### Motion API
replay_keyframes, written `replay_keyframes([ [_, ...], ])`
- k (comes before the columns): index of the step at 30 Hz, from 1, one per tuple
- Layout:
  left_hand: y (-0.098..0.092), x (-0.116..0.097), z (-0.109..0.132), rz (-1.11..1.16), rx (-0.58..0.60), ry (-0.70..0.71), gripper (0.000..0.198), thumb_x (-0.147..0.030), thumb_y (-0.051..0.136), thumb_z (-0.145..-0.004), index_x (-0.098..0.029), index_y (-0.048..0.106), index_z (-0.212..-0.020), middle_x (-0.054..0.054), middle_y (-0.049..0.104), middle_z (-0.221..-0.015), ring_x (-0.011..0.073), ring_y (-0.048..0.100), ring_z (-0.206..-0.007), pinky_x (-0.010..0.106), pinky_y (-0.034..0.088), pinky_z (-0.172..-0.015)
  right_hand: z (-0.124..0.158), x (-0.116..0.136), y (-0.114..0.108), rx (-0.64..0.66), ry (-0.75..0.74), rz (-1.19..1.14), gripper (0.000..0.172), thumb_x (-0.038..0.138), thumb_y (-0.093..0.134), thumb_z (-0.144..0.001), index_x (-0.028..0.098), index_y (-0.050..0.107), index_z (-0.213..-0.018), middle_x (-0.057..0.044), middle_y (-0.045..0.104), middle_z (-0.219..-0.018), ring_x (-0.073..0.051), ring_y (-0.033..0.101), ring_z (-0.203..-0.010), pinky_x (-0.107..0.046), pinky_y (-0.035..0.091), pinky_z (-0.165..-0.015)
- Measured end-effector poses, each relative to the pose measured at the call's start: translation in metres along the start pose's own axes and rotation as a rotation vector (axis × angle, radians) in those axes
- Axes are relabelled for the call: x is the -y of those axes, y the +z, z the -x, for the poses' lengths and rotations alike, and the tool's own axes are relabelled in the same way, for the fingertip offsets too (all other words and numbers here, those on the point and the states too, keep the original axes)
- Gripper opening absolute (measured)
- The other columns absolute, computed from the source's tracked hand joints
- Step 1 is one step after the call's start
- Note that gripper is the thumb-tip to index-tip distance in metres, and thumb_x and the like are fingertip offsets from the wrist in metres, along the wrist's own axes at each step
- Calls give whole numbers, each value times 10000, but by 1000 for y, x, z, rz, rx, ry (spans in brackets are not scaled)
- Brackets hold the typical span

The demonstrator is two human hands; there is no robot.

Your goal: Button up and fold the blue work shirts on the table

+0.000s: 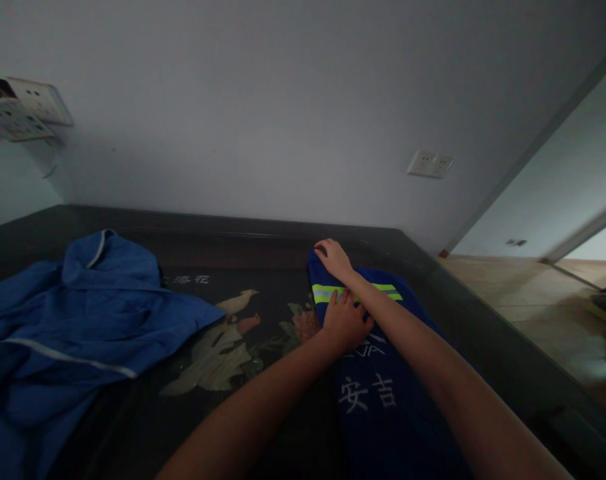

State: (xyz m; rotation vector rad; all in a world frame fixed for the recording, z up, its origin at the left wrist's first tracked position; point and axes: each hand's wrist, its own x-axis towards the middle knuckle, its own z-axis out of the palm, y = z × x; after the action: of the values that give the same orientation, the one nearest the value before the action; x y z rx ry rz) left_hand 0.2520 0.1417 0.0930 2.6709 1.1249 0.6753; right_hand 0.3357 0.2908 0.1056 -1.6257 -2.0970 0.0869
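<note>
A dark blue work garment [370,433] lies folded into a long shape on the dark table. A yellow-green and silver reflective strip [385,289] crosses it, and white lettering shows below the strip. My left hand [347,321] rests on the garment with fingers spread, its fingertips at the strip. Farther up, my right hand [334,260] has its fingers curled at the garment's far left corner, pinching the cloth there. The right forearm passes over the garment and hides part of the strip and lettering.
A lighter blue garment with white piping [117,307] lies crumpled on the table's left. The dark tabletop [277,393] has a bird-and-flower picture. A wall [243,120] with sockets [430,164] stands behind; floor [523,287] shows at right.
</note>
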Motion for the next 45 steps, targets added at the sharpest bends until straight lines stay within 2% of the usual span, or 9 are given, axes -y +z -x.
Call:
replay_keyframes([
  [3, -1, 0, -1, 6, 36, -5, 538, -450, 337, -922, -143, 476, -1341, 164, 489, -1366, 296, 382, -1303, 492, 246, -1099, 15, 7, 13, 142, -16, 94, 475, 476, 477, -884, 196, 554, -1260, -132, 478, -1378, -304, 380, -1292, -479, 248, -1077],
  [7, 1, 0, -3, 17, 55, 9, 554, -438, 342, -921, -128, 447, -1367, 165, 443, -1410, 300, 349, -1330, 492, 229, -1106, 25, 8, 20, 407, -23, 273, 751, 675, 267, -873, 217, 258, -1468, -85, 195, -1543, -331, 129, -1412, -578, 108, -1101],
  [16, 1, 1, -1, -19, 35, 23, 567, -433, 341, -923, -118, 408, -1391, 166, 425, -1423, 324, 317, -1347, 504, 234, -1096, 20, 8, 18, 503, -24, 287, 818, 717, 253, -846, 236, 126, -1494, -66, 92, -1561, -313, 47, -1425, -560, 68, -1117],
  [20, 3, 3, -1, -37, 19, 39, 523, -443, 317, -933, -159, 480, -1341, 153, 473, -1385, 305, 377, -1310, 489, 242, -1098, 22, 9, 7, 457, -109, 175, 768, 706, 297, -847, 279, 198, -1478, -63, 116, -1558, -306, 48, -1426, -583, 95, -1104],
  [26, 8, 3, -1, -19, 33, 0, 510, -474, 303, -933, -215, 476, -1336, 141, 466, -1390, 294, 383, -1312, 491, 265, -1088, 49, -13, -39, 114, -131, 93, 593, 578, 244, -932, 272, 330, -1433, -59, 246, -1530, -244, 140, -1422, -575, 136, -1104],
  [29, 7, 2, -1, -17, 39, -6, 513, -476, 311, -930, -223, 452, -1353, 144, 431, -1419, 297, 359, -1330, 504, 242, -1098, 69, -35, -51, 211, 4, 183, 525, 550, 240, -943, 335, 367, -1405, -24, 262, -1524, -290, 192, -1405, -669, 166, -1049],
  [34, 5, 2, -3, -7, 75, -14, 504, -474, 331, -925, -210, 473, -1331, 149, 439, -1414, 288, 359, -1334, 498, 229, -1108, 87, -59, -44, 359, 83, 320, 492, 534, 196, -953, 418, 270, -1425, 46, 228, -1530, -309, 198, -1400, -721, 135, -1025],
  [40, 4, 2, -2, 54, 46, -24, 485, -448, 376, -917, -157, 472, -1292, 161, 459, -1392, 278, 375, -1323, 487, 240, -1108, 87, -61, -39, 336, 60, 322, 481, 517, 200, -959, 423, 251, -1427, 62, 221, -1531, -278, 166, -1413, -697, 135, -1043],
  [45, 0, 4, -4, 219, -84, -34, 358, -338, 444, -897, -119, 496, -1175, 161, 566, -1230, 256, 496, -1195, 433, 343, -1050, 90, -45, -52, 146, 63, 290, 449, 430, 341, -954, 323, 398, -1386, -22, 305, -1509, -257, 211, -1401, -620, 196, -1071],
])
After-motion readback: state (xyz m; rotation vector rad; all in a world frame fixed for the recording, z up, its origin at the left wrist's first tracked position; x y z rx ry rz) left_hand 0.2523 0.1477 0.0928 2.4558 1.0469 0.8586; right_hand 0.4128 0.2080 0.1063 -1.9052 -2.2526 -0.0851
